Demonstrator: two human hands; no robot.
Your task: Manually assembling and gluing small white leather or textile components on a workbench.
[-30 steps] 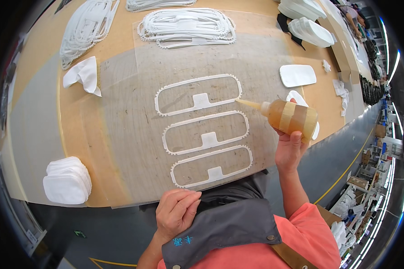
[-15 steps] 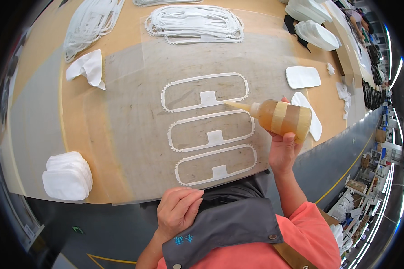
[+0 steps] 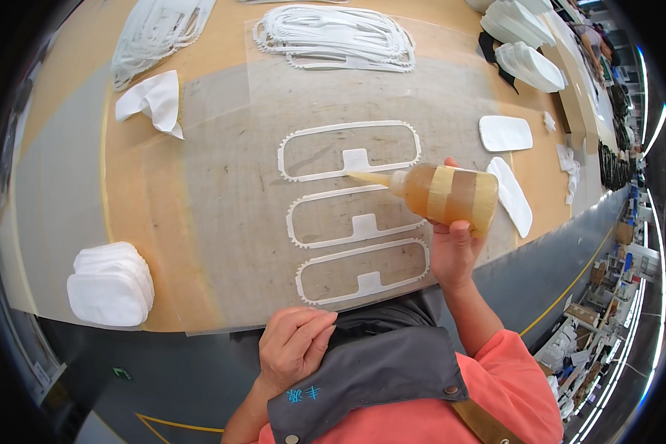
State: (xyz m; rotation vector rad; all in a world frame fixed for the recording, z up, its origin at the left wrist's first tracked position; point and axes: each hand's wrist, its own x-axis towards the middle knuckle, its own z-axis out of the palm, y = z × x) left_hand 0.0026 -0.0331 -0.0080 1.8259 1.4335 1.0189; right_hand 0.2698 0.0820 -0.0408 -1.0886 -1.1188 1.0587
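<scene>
My right hand (image 3: pixel 455 255) is wrapped round a squeeze bottle (image 3: pixel 445 194) of amber liquid with bands of tape, held tilted with its long nozzle pointing left. The nozzle tip is at the lower edge of the farthest toothed white frame piece (image 3: pixel 355 158), below its tab; whether it touches cannot be told. Nearer me lie a middle frame piece (image 3: pixel 363 224), partly behind the bottle, and a near frame piece (image 3: pixel 368 282). By the table's front edge my left hand (image 3: pixel 294 344) rests closed, fingertips together, with nothing seen in it.
A heap of similar white frames (image 3: pixel 337 37) lies at the back, another bundle (image 3: pixel 159 37) at the far left. A stack of white pads (image 3: pixel 111 285) sits front left, near a crumpled white cloth (image 3: pixel 155 103). At right are a white pad (image 3: pixel 505 133) and a longer pad (image 3: pixel 512 196).
My right hand has moved the bottle left, its nozzle tip going along the farthest frame's lower edge from right of the tab to below it. My left hand has stayed put.
</scene>
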